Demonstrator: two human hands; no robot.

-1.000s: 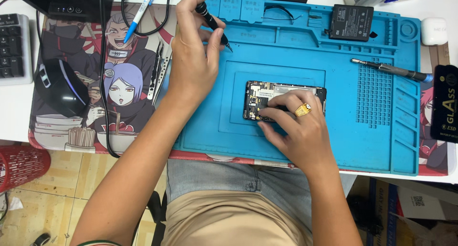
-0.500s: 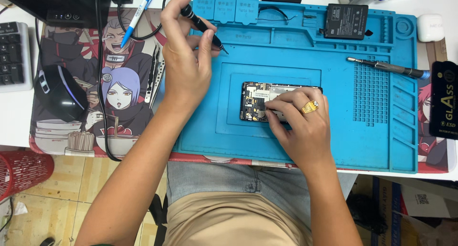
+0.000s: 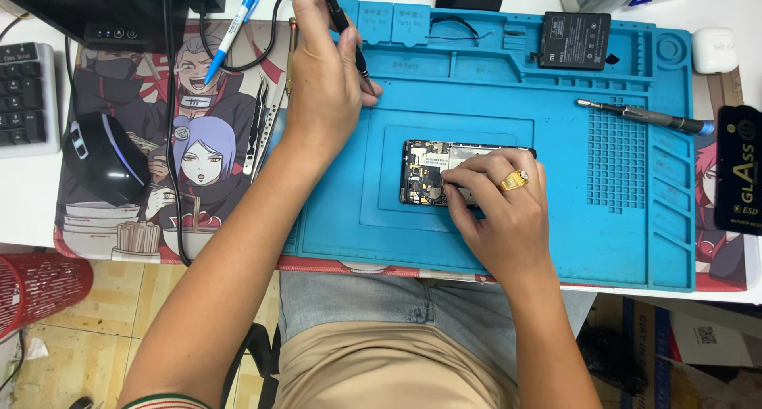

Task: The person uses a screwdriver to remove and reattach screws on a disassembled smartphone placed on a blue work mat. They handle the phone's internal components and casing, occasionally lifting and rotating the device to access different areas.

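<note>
Near the centre of the frame an opened phone lies on the blue mat, its back off and the board showing at its left end. The right hand rests over the phone's right half, fingers bent and pressing down on the parts beside the board; whether they pinch anything small cannot be told. The left hand, at upper centre over the mat's top edge, is clenched around a black pen-shaped tool with a cable, tip pointing down toward the mat and well apart from the phone.

Judged from this, the work is at the stage of steadying the phone while the tool is held ready; bringing its tip to the board would call for a short, careful move down and right.

The mat's upper trays: one holds a black battery, another a thin black wire. A screwdriver lies on the mat at right.
</note>
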